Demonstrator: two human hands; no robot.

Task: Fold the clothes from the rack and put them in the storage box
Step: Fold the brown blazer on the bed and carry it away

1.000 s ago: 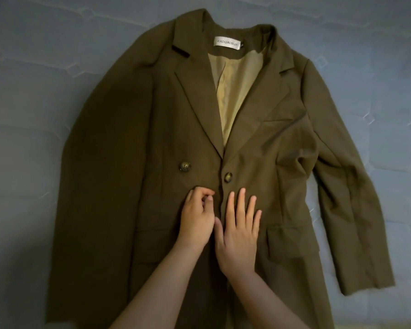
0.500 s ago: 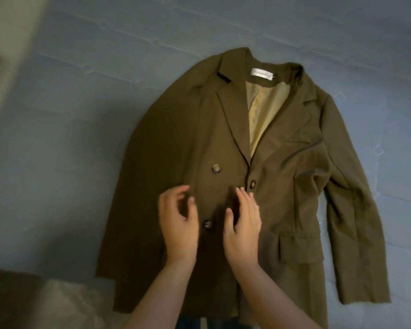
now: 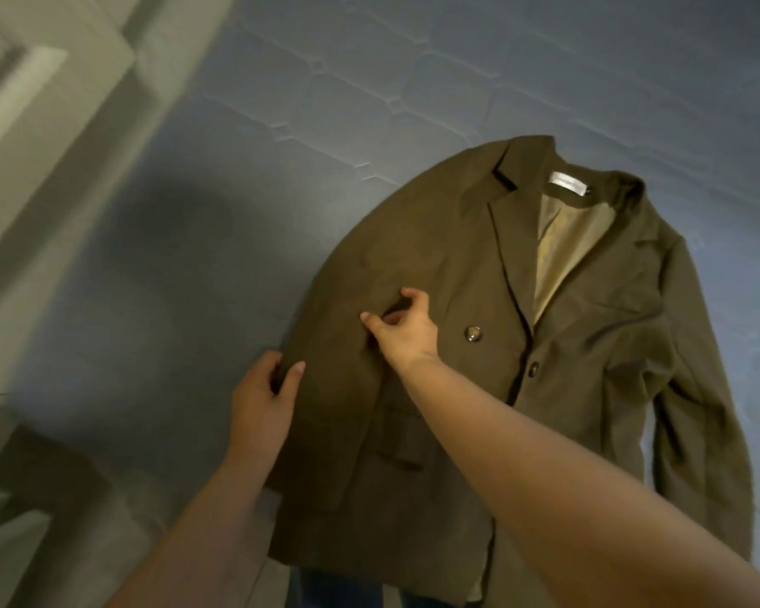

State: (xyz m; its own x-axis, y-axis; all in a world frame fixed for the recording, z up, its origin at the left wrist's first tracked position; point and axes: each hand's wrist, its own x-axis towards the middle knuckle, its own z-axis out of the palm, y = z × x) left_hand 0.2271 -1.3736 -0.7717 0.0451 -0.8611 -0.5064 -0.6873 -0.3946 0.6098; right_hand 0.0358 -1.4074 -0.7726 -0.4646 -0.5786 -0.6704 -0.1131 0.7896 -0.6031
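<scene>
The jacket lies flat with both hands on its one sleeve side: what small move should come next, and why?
Probably fold that sleeve inward across the front. The left hand grips the outer edge of the jacket and the right hand pinches the cloth near the button. The jacket lies flat on the bed, and the other sleeve is unfolded.

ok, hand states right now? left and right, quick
Left hand: grips the left edge of the olive-brown fabric blazer, thumb on top.
Right hand: fingers curled, pinching blazer fabric near the metal button.
</scene>
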